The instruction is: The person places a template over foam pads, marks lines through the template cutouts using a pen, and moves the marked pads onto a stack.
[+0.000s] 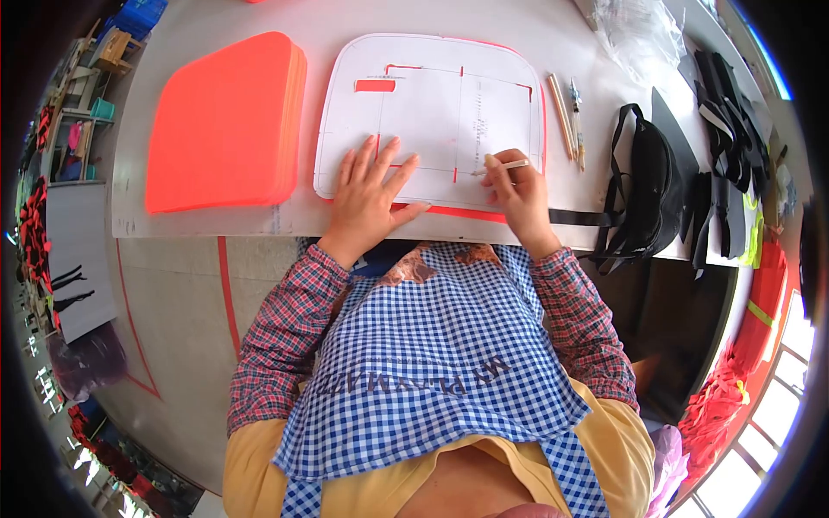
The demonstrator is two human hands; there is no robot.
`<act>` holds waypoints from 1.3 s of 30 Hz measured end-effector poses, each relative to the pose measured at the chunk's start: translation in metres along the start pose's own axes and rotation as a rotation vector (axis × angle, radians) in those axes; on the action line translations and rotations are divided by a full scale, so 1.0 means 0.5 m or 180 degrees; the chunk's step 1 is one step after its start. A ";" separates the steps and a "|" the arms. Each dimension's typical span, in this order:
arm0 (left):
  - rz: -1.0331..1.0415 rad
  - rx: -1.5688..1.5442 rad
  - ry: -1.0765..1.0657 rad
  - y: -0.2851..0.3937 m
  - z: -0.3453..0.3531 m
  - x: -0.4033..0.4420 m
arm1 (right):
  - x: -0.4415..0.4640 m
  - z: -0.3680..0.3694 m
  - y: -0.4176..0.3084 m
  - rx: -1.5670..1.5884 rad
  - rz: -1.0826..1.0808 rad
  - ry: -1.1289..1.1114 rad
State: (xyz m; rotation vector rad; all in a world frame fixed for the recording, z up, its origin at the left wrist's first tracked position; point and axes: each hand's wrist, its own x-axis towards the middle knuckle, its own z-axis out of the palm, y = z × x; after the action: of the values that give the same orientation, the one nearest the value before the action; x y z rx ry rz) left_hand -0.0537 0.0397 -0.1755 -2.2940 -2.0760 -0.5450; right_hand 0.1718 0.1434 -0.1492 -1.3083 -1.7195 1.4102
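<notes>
A white template [432, 121] with rounded corners, ruled lines and narrow cut-out slots lies on the table. Bright orange-red fabric [458, 211] shows beneath it along its near and right edges and through the slots. My left hand [367, 194] rests flat with spread fingers on the template's near left part. In my right hand [518, 194] a thin light-coloured pencil [501, 167] is pinched, its tip at the template near a slot on the right. The fingers partly hide the pencil.
A stack of orange-red fabric pieces [226, 125] stands at the left. Right of the template lie more pencils [561, 116] and a pen [577, 121]. Farther right are a black waist bag [652, 186], black straps [730, 112] and clear plastic [639, 39].
</notes>
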 end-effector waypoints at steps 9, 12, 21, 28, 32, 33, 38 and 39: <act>0.0004 -0.0073 0.0108 -0.004 0.006 -0.002 | 0.005 0.058 -0.018 -0.0894 -0.0901 0.0171; 0.0002 -0.0085 0.0109 -0.005 0.007 -0.004 | 0.004 0.049 -0.006 -0.0857 -0.0734 -0.0062; 0.0002 -0.0107 0.0072 -0.004 0.001 -0.001 | 0.144 -0.042 0.008 0.0684 -0.0463 0.0972; -0.0019 -0.0113 0.0040 -0.001 -0.003 0.001 | 0.252 -0.097 0.018 -0.0216 -0.0229 0.1561; -0.0022 -0.0105 0.0025 -0.001 -0.003 0.002 | 0.279 -0.102 0.045 -0.0594 -0.0288 0.1590; -0.0022 -0.0103 0.0018 0.000 -0.003 0.002 | 0.283 -0.103 0.046 -0.0712 -0.0344 0.1617; -0.0027 -0.0096 0.0010 0.001 -0.005 0.003 | 0.278 -0.104 0.050 -0.1047 -0.0434 0.1666; -0.0027 -0.0086 0.0006 0.001 -0.005 0.002 | 0.277 -0.104 0.051 -0.1069 -0.0442 0.1679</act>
State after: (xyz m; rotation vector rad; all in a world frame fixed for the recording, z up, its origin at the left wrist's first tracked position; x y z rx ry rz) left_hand -0.0539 0.0402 -0.1729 -2.2992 -2.0915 -0.5789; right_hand 0.1737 0.2905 -0.1796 -1.5306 -1.6714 0.6307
